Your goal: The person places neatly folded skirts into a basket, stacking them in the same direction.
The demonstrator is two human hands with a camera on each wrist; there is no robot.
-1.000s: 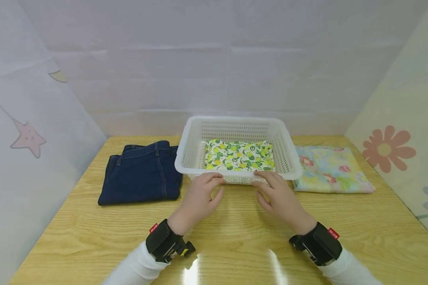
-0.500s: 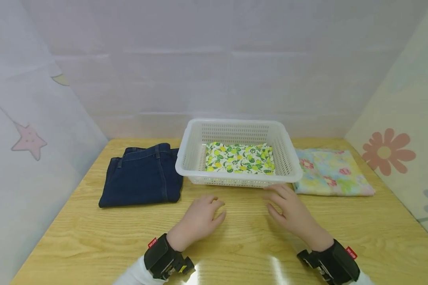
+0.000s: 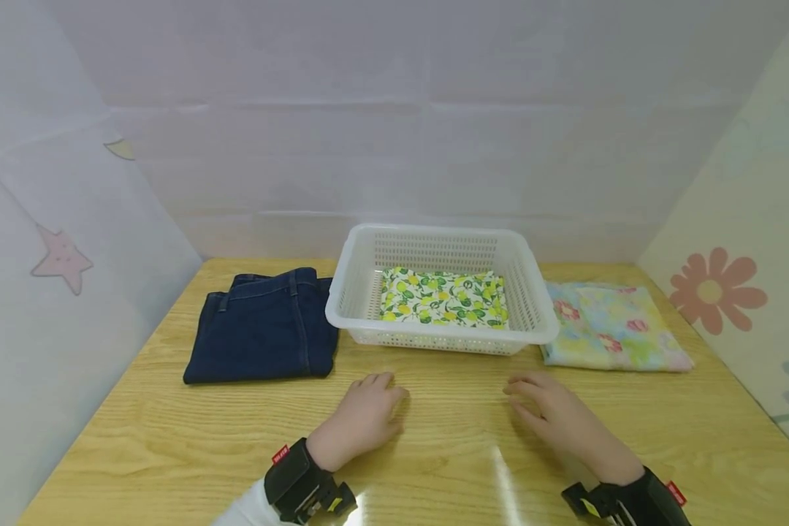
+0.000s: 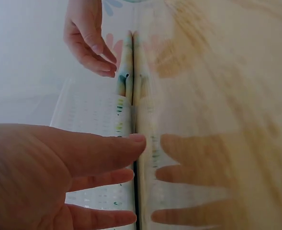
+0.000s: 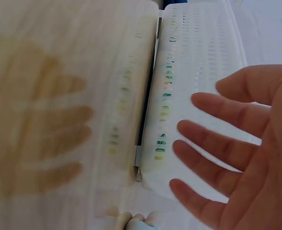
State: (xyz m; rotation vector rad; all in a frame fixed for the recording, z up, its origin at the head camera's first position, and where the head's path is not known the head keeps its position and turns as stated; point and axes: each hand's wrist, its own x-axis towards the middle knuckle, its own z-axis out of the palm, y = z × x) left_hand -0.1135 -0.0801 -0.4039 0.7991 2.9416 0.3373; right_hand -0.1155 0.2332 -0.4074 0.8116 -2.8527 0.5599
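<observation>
A white slotted basket (image 3: 342, 310) stands at the back middle of the wooden table (image 3: 434, 453). A folded cloth with a lemon print (image 3: 442, 297) lies flat inside it. My left hand (image 3: 366, 410) hovers over the table in front of the basket, fingers relaxed, holding nothing. My right hand (image 3: 552, 410) is beside it to the right, fingers spread, also holding nothing. Both hands are clear of the basket. In the left wrist view my left hand (image 4: 59, 177) faces the basket wall (image 4: 97, 115). In the right wrist view my right hand (image 5: 236, 153) faces the basket wall (image 5: 198, 62).
Folded dark blue jeans (image 3: 263, 325) lie left of the basket. A folded pastel floral cloth (image 3: 608, 329) lies to its right. Fabric walls close in the table at the back and both sides.
Both hands have let go of the basket's front rim and drawn back toward me over the table. The basket and the cloths have stayed in place.
</observation>
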